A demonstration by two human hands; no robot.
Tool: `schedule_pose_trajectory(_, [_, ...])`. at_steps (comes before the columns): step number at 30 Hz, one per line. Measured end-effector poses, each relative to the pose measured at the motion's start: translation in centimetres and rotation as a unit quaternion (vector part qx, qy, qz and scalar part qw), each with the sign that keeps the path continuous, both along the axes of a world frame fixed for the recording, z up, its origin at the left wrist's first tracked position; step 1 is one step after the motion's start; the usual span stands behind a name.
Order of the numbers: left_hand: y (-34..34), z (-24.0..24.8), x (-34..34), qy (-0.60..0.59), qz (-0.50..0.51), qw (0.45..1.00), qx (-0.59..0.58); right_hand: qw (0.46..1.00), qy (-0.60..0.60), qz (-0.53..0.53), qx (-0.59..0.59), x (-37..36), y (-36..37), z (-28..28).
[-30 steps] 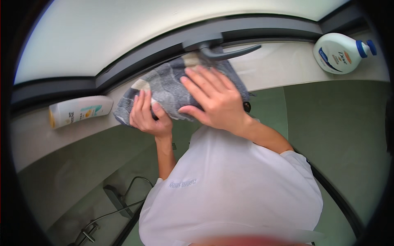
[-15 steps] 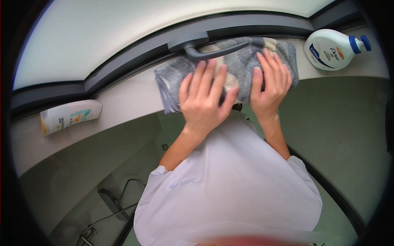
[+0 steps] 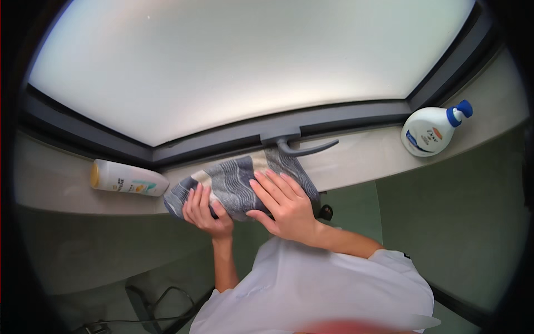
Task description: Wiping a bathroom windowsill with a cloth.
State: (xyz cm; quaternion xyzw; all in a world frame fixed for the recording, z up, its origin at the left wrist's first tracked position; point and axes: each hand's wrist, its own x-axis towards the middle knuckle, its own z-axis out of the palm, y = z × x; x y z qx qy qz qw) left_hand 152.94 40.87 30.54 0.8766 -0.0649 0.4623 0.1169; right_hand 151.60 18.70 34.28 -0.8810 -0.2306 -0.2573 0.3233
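A folded towel (image 3: 233,181) with grey-blue and cream wavy patterns lies slantwise on the ledge under the window, its near edge reaching past the ledge's front. My left hand (image 3: 208,216) rests on its left end, fingers slightly bent and the thumb apart, all on top of the cloth. Farther right, my right hand (image 3: 286,211) is laid over the towel with its fingers stretched out flat. The towel's far right corner sits beneath the grey window handle (image 3: 308,149). What lies under the cloth is hidden.
A white bottle with a yellow cap (image 3: 130,178) lies on the ledge (image 3: 356,164), close to the towel's left end. To the right is a white pump bottle with a blue top (image 3: 428,132). A dark window frame (image 3: 222,142) runs behind. Shower fittings (image 3: 147,306) show at lower left.
The view has shifted. The towel has moved left along the ledge, away from the pump bottle and near the capped bottle, turning aslant. Both hands moved left with it, staying on it.
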Motion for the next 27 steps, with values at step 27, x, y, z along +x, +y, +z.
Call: schedule_pose_trajectory(27, [-3.1,13.2,-0.5,0.049,-0.286,0.947,0.141,0.928,-0.07,-0.351,0.105,-4.9,0.4,8.7])
